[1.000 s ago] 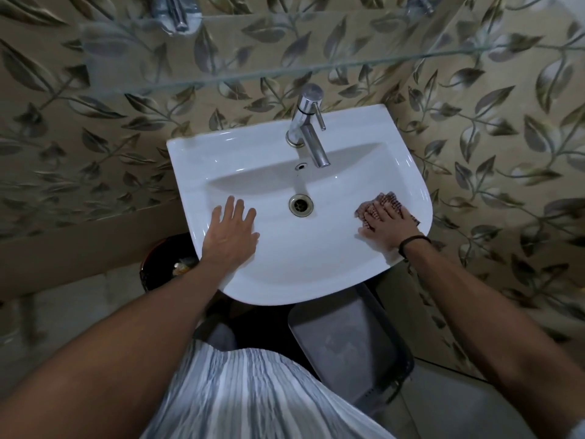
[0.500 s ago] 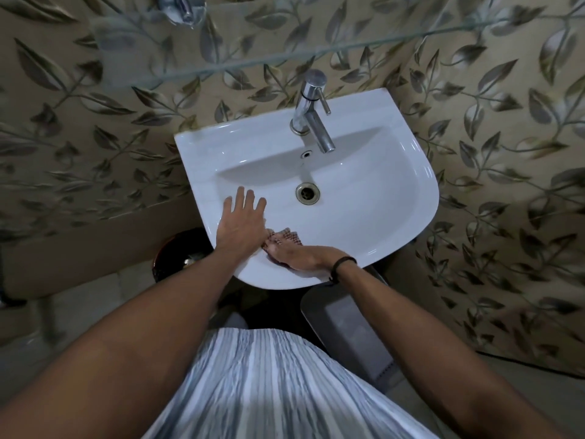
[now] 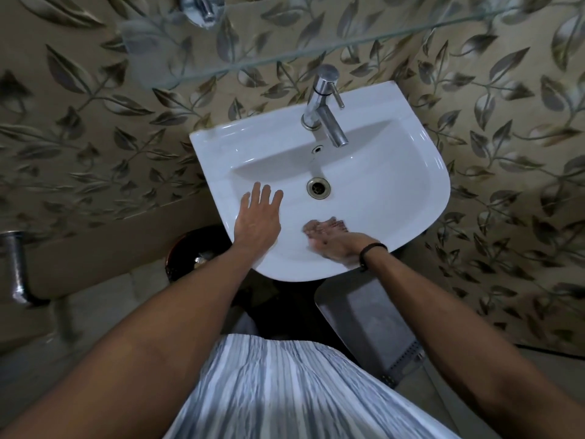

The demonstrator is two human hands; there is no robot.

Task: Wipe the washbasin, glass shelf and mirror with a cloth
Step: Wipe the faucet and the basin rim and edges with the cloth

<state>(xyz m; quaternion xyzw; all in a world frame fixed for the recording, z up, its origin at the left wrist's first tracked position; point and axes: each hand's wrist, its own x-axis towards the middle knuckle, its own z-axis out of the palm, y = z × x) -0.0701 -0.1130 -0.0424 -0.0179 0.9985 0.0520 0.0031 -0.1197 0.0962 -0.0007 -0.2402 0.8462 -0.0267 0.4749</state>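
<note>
A white washbasin (image 3: pixel 395 191) juts from the leaf-patterned wall, with a chrome tap (image 3: pixel 326 106) at its back and a drain (image 3: pixel 318 187) in the middle. My left hand (image 3: pixel 258 221) lies flat, fingers spread, on the basin's left inner slope. My right hand (image 3: pixel 335 240) presses a small checked cloth (image 3: pixel 323 225) against the near inner wall of the bowl; it is motion-blurred and only the cloth's edge shows past the fingers. A glass shelf (image 3: pixel 253 63) runs along the wall above the basin. The mirror is out of view.
A dark round bin (image 3: pixel 196 251) stands on the floor under the basin's left side. A grey plastic basket (image 3: pixel 370 315) sits below to the right. A metal pipe (image 3: pixel 15 270) shows at the far left. A chrome shelf bracket (image 3: pixel 202 7) is at the top.
My right hand swept the cloth from the basin's right side leftward along the front wall to beside my left hand, then back slightly right toward the middle. My left hand stayed put.
</note>
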